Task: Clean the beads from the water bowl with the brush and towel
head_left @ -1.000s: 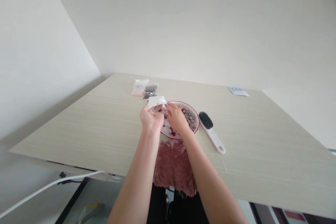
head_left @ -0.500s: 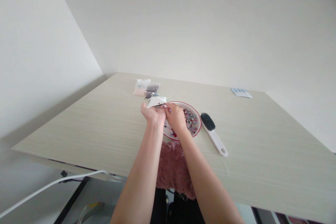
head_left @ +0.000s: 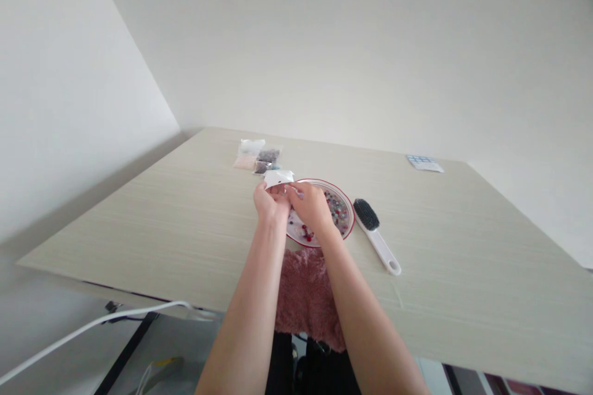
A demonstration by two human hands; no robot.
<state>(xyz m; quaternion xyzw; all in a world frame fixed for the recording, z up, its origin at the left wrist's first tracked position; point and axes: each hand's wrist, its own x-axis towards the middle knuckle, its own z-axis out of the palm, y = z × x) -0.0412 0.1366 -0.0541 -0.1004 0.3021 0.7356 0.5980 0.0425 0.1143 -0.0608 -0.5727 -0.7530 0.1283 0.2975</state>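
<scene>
White packet sits pinched between the left hand and right hand, fingers closed on it, just over the edge of the red-rimmed plate of beads. Held there, it seems, any bead that slips would drop in the plate. Small bags lie just past it, and a brush lies to its right.

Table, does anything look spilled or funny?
No spill shows: the beads lie on the plate. One odd thing: the pink fuzzy cloth droops over the edge of the table instead of lying flat.
</scene>
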